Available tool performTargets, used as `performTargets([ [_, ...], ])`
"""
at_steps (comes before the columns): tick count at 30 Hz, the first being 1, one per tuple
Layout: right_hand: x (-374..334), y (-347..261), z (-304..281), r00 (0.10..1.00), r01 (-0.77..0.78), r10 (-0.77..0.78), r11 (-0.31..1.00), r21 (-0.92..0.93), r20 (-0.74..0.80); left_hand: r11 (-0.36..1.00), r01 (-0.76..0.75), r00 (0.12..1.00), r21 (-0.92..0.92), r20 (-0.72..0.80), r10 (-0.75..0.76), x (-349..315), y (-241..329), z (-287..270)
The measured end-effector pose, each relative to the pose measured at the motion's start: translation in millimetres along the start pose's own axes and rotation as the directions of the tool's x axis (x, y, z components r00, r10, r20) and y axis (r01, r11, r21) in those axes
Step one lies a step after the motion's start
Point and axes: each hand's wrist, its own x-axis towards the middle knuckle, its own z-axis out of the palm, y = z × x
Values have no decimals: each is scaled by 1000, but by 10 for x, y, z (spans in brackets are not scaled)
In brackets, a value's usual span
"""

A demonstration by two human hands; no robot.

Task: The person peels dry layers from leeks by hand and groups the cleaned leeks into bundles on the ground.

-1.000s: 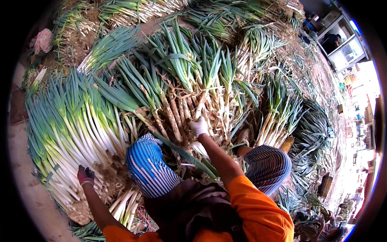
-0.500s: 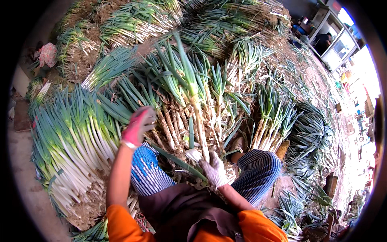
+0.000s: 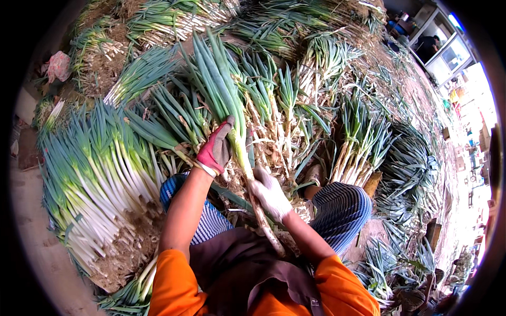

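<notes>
A long green onion (image 3: 243, 152) slants in front of me, its green leaves pointing away and its pale root end close to my apron. My left hand (image 3: 216, 147), in a red glove with a dark palm, closes round it where the leaves begin. Lower down, my right hand (image 3: 271, 195) in a white glove grips the pale shaft, which has brown, dirty outer skin. Behind it lie unpeeled green onions (image 3: 287, 131) with dry husks. At my left is a broad row of clean white-stemmed green onions (image 3: 100, 195), roots toward me.
More green onion bundles (image 3: 182, 21) are heaped at the back. A smaller bunch (image 3: 356, 147) stands beyond my right knee (image 3: 342, 210), with a pile of cut leaves (image 3: 408, 163) beside it. Far right, a person (image 3: 426, 47) is near a glazed frame. A pink bag (image 3: 58, 67) sits far left.
My left hand has moved right and taken hold of the green onion. My right hand has shifted up along the shaft, and the root end now hangs nearer my apron.
</notes>
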Motion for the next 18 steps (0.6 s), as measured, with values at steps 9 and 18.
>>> performTargets([
  [9, 820, -43, 41, 960, 151, -85, 960, 235, -267, 978, -143, 981, 151, -112, 160, 7, -81, 140],
  [18, 639, 617, 1, 843, 27, 224, 891, 454, -490, 991, -102, 994, -89, -56, 97, 143, -117, 56],
])
